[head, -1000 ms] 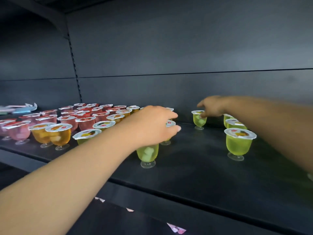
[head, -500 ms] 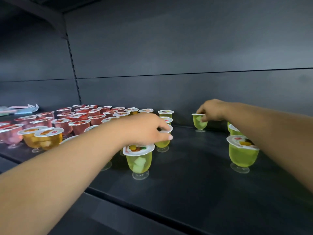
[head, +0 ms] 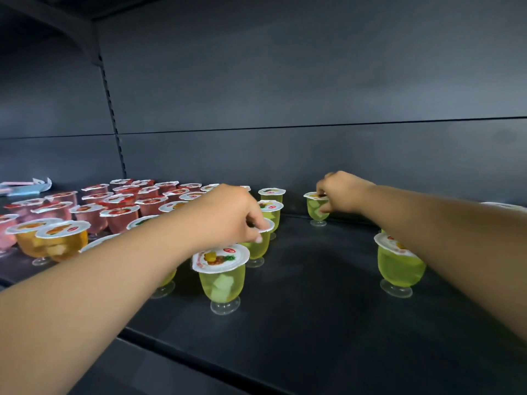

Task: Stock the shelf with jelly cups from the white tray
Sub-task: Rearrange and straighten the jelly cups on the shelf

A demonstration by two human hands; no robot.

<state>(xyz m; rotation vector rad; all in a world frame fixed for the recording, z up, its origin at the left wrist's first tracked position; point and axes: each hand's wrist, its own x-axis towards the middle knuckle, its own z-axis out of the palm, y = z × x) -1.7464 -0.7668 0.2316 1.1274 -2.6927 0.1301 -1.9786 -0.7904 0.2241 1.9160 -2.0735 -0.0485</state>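
Gripping one green cup [head: 258,243] with left hand [head: 228,215] | right hand [head: 343,195] pinching another green cup [head: 317,208]

Dark shelf [head: 313,303], flat, matte. Left side packed: pink jelly cups [head: 119,216] in rows toward back, two orange cups [head: 52,242] at front left. Green cups [head: 222,277] in column mid-shelf, all upright on feet. One green cup [head: 315,208] alone near back wall. Another green cup [head: 397,269] right, well apart. Blue-white packet [head: 27,188] far left.
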